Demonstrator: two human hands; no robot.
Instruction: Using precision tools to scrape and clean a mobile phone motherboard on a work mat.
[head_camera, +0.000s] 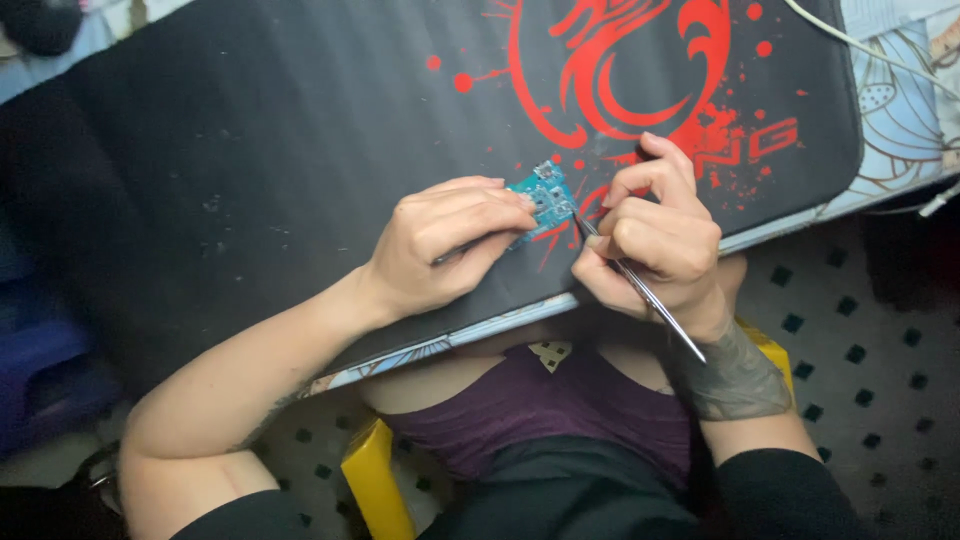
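A broad black fabric mat with a red swirling emblem and red splatter marks (250, 150) covers most of the counter, whose pale patterned edge (900, 120) shows at the right. A white cable (850, 42) crosses the mat's upper right corner. Below the counter edge, a yellow seat (375, 480) shows under the person's lap. The left hand (445, 245) lies flat on the mat, fingers curled down and pressing on a small blue-green printed circuit board (545, 200) near the mat's front edge. The right hand (660, 240) is closed in a pen-like grip around a thin silver metal tool (650, 300), its tip meeting the board's right edge.
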